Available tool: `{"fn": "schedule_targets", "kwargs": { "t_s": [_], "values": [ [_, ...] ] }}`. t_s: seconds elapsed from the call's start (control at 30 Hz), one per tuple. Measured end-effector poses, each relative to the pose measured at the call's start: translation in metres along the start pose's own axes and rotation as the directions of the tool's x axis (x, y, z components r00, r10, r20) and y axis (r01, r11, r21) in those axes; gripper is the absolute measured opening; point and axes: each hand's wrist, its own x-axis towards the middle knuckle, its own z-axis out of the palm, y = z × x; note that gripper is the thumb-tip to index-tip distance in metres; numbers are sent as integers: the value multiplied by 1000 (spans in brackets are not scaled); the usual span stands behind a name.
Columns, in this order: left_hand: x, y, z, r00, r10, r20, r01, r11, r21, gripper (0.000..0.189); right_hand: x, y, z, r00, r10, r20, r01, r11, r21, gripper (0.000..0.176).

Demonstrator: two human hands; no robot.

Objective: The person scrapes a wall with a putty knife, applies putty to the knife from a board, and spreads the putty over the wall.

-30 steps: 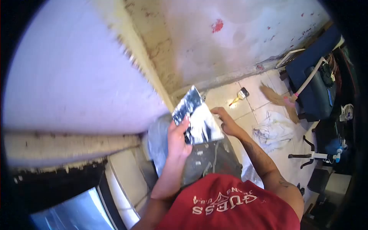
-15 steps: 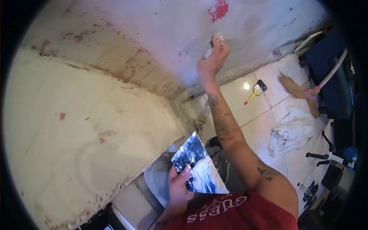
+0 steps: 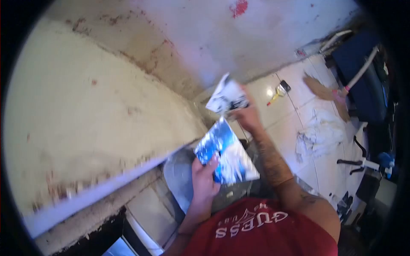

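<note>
My left hand (image 3: 206, 176) grips a flat metal putty plate (image 3: 245, 172) by its left edge, thumb on top. White putty is spread thickly over the plate's right half, and the rest is smeared and shiny. My right hand (image 3: 250, 118), blurred by motion, holds a flat putty spreader (image 3: 226, 94) with white and dark patches on its face. The spreader is just above the plate's upper corner, away from the wall (image 3: 205, 38). My right fingers are partly hidden behind it.
A pale, stained slab (image 3: 115, 119) runs along my left. On the tiled floor (image 3: 277, 132) lie a yellow-handled paintbrush (image 3: 279, 91) and a crumpled white cloth (image 3: 322, 132). Farther right are a broom (image 3: 322, 89) and a dark blue chair (image 3: 358, 77).
My right hand has drawn back from the wall, down toward the plate, and the spreader's broad face now shows. My left hand keeps its grip on the plate. The view has shifted slightly.
</note>
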Motion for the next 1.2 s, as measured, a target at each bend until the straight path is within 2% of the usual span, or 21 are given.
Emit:
{"fn": "schedule_targets", "kwargs": {
  "t_s": [0.03,0.1,0.17,0.2,0.27,0.3,0.33,0.43,0.47,0.57,0.6,0.63,0.7,0.8,0.87,0.9,0.93,1.03,1.07,1.13,1.2],
  "values": [
    [1,-2,1,999,9,-38,-7,999,45,30,-20,-13,-24,990,-116,82,89,957,275,83],
    [2,-1,4,997,20,-72,-15,997,72,27,-68,-66,-33,976,-182,116,131,927,352,82],
    [1,-3,6,994,103,24,-103,995,-10,25,-116,-95,-27,956,-272,106,240,939,247,78],
    [2,-2,8,994,106,23,-106,994,-13,25,-129,-103,-25,936,-328,125,301,934,191,77],
    [1,-5,10,991,127,46,-126,992,-27,24,-151,-97,-29,902,-362,237,392,915,-95,70],
    [1,-7,10,985,152,79,-149,988,-37,23,-161,-92,-29,881,-363,303,436,871,-224,68],
    [-2,-6,12,983,158,93,-153,986,-62,23,-164,-88,-22,820,-396,413,528,801,-280,65],
    [-3,-5,10,988,144,47,-138,984,-116,22,-174,-62,-20,813,-314,490,557,662,-501,72],
    [-5,-5,12,987,154,56,-146,982,-118,21,-171,-58,-33,810,-284,513,578,529,-621,78],
    [-9,-5,13,980,190,57,-186,980,-74,18,-173,-77,-59,831,-134,540,554,278,-785,77],
    [-6,-6,14,979,199,50,-198,980,-28,17,-179,-96,-51,839,-182,513,544,277,-792,75],
    [-2,-7,16,977,208,51,-209,978,18,15,-188,-112,-40,841,-211,498,536,204,-819,71],
    [-3,-11,18,963,267,45,-270,960,69,14,-203,-133,-16,837,-186,515,543,161,-824,62],
    [0,-19,16,945,321,54,-325,927,189,15,-205,-131,-5,781,-51,622,616,-94,-782,54],
    [1,-20,14,932,358,52,-357,886,295,16,-207,-125,-3,744,25,668,659,-187,-728,53],
    [1,-20,12,935,354,13,-345,902,262,16,-205,-124,-1,721,54,691,682,-233,-693,52],
    [0,-18,11,935,355,-16,-342,912,228,17,-207,-130,-1,709,112,696,700,-232,-675,54],
    [0,-6,14,939,344,-31,-335,929,156,22,-196,-152,-20,720,373,585,561,183,-807,57],
    [2,-3,15,940,339,-31,-333,935,125,23,-179,-159,-29,665,336,667,540,401,-740,63],
    [-2,3,17,953,302,-19,-300,952,62,25,-140,-137,-58,828,31,560,462,528,-713,66],
    [-7,3,16,976,217,8,-217,976,21,27,-85,-101,-65,886,-237,399,455,613,-646,68]
  ]
}}
